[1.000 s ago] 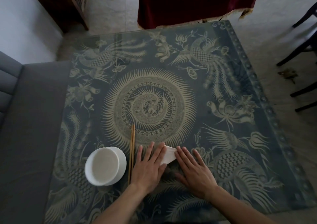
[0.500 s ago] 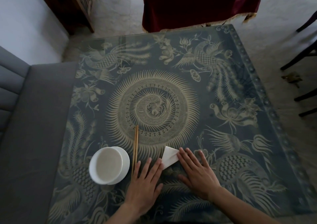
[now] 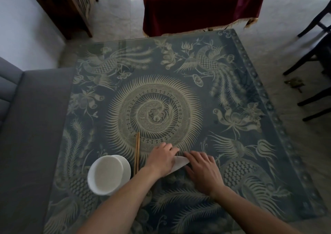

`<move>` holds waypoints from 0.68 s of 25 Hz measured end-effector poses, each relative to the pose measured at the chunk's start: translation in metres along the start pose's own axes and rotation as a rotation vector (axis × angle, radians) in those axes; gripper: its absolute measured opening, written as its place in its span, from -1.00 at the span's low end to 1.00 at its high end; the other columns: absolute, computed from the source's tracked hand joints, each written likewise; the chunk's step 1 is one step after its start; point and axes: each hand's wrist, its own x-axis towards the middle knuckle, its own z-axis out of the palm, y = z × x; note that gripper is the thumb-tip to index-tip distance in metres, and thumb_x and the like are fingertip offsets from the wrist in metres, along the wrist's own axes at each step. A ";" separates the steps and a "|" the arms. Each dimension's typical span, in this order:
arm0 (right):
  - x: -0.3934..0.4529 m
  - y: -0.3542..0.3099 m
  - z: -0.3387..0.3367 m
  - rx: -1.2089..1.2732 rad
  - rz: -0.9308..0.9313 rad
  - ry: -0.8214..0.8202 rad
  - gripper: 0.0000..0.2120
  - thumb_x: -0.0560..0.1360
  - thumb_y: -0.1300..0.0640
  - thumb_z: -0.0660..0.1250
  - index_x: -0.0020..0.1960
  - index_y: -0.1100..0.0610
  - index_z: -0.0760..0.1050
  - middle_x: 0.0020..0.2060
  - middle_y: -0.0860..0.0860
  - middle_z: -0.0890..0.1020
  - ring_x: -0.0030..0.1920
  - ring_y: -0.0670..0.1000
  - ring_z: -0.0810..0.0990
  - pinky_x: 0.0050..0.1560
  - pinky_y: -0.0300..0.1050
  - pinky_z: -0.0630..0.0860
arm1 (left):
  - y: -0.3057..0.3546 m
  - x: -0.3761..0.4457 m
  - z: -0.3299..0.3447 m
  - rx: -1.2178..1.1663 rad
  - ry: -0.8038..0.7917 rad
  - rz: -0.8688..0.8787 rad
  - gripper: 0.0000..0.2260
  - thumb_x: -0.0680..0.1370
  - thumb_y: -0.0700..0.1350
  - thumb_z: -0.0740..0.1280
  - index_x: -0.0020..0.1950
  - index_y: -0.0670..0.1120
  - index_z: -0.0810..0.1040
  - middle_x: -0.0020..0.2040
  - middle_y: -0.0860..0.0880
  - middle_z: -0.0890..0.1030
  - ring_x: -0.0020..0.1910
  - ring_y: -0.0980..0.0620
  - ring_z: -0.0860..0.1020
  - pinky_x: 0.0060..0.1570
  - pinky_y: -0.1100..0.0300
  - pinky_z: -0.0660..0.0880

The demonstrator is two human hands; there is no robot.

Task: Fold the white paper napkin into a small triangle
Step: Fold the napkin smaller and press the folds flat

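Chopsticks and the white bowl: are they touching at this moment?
Apart. The head view shows a strip of patterned tablecloth between the chopsticks and the rim of the white bowl; the sticks lie straight just right of it.

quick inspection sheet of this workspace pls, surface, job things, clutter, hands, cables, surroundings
surface: table with dark patterned top, bird and sunburst motifs.
job's things: white napkin lies folded on the table, mostly covered by both hands; its shape is unclear.
clutter: white bowl at near left; chopsticks lying side by side between bowl and napkin.
grippers: left hand rests on the napkin's left part; right hand is on its right edge.
cables: nothing seen.
surroundings: grey sofa left, red cloth beyond, dark chair legs right.
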 end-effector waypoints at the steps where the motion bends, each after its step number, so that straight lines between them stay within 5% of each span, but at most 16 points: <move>1: 0.004 -0.001 -0.002 0.024 0.070 -0.017 -0.57 0.53 -0.13 0.30 0.34 0.01 0.44 0.19 -0.04 0.53 0.17 0.06 0.49 0.10 0.02 0.46 | 0.000 0.003 -0.003 -0.003 -0.030 -0.021 -0.67 0.55 -0.10 0.28 0.31 -0.03 0.40 0.23 -0.06 0.47 0.24 -0.09 0.38 0.17 0.00 0.39; 6: 0.031 -0.009 -0.007 0.170 0.244 -0.177 -0.60 0.36 -0.31 0.34 0.07 -0.10 0.47 0.06 -0.09 0.41 0.11 0.03 0.36 0.08 -0.01 0.40 | 0.000 0.005 -0.003 -0.083 -0.093 -0.103 -0.85 0.50 0.00 0.34 -0.03 -0.04 0.46 0.02 -0.04 0.41 0.05 -0.07 0.41 -0.12 0.09 0.34; 12: 0.051 -0.007 -0.013 0.625 0.440 -0.268 -0.69 0.27 0.03 0.47 -0.03 -0.10 0.49 -0.18 -0.08 0.62 -0.14 -0.05 0.58 -0.14 -0.09 0.55 | -0.007 -0.005 -0.003 -0.762 -0.048 -0.375 -0.88 0.46 -0.13 0.48 -0.12 -0.03 0.55 -0.22 0.03 0.60 -0.25 0.09 0.57 -0.28 0.20 0.51; 17: 0.055 -0.003 -0.016 0.481 0.311 -0.278 -0.82 0.33 0.18 0.37 -0.11 -0.05 0.55 -0.15 -0.04 0.63 -0.07 0.02 0.57 -0.10 -0.06 0.53 | -0.010 -0.013 -0.001 -0.407 0.025 -0.242 -0.84 0.54 0.00 0.37 0.10 0.02 0.58 -0.01 0.05 0.53 0.00 0.05 0.54 -0.16 0.13 0.43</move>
